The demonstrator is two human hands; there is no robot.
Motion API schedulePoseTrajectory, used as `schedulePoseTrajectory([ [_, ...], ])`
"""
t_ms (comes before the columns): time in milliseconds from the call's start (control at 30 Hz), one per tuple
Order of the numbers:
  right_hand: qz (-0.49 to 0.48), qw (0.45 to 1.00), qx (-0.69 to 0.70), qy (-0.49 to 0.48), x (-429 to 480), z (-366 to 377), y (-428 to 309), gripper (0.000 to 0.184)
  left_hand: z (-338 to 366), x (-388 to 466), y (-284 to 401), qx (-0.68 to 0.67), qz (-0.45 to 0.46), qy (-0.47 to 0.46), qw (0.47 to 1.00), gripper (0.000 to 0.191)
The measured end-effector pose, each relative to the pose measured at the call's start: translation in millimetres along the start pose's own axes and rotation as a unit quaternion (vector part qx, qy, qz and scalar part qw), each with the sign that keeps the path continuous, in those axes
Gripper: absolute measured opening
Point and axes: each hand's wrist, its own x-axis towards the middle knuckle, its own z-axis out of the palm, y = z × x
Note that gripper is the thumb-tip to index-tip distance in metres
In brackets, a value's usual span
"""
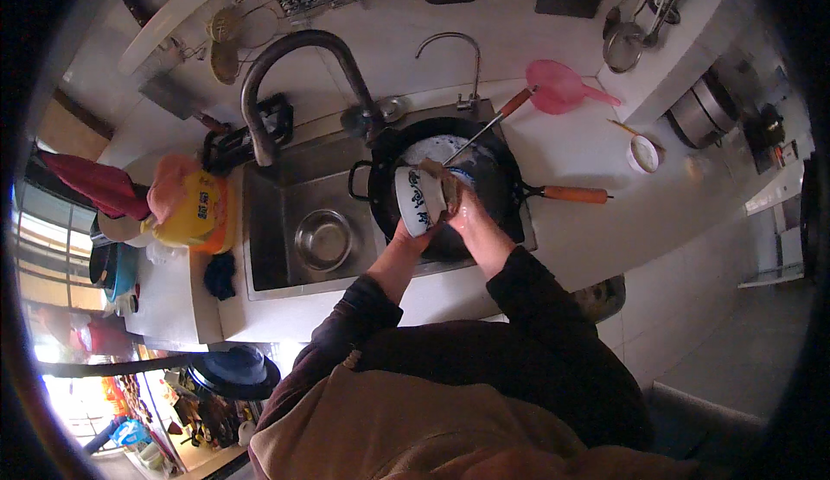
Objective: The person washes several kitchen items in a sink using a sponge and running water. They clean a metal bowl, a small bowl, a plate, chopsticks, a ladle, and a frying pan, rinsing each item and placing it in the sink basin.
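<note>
Tilted on its side, a white bowl (414, 201) with a dark blue-green pattern is held over the black wok (382, 204). My left hand (413, 239) grips its lower rim. My right hand (468, 211), wet, presses a brownish cloth or pad (450, 193) against the bowl's base; its fingers are partly hidden. Foamy water (431, 149) fills the wok's far side. A second blue-patterned dish (462, 175) shows partly behind my right hand. A long-handled utensil (480, 135) leans in the wok, its lower end hidden.
The steel sink (266, 246) on the left holds a metal bowl (324, 240) under a curved faucet (311, 36). The wok's wooden handle (574, 194) juts right over the counter (577, 240). A pink strainer or ladle (554, 87), small bowl (643, 154) and yellow jug (194, 214) stand around.
</note>
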Motion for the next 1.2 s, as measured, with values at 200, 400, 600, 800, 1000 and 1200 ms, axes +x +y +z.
schedulePoseTrajectory([
  [200,-0.080,0.997,-0.005,0.014,-25,2,35,0.023,-6,25,15,-0.005,0.027,-0.290,0.957,0.035],
  [400,0.029,0.993,-0.075,0.087,-32,23,38,0.023,-18,33,34,0.177,0.230,0.109,0.951,0.032],
  [600,0.066,0.991,-0.104,0.046,-53,13,33,0.020,-4,34,51,0.331,0.421,0.225,0.814,0.035],
  [800,-0.091,0.898,-0.412,0.124,-23,-32,-7,0.021,9,5,70,0.368,0.372,0.214,0.825,0.032],
  [1000,-0.217,0.399,-0.873,0.176,5,-65,6,0.025,1,-6,69,0.140,0.123,0.227,0.956,0.036],
  [1200,-0.065,0.681,-0.719,0.122,19,-79,17,0.039,-30,4,68,0.152,0.066,0.090,0.982,0.029],
])
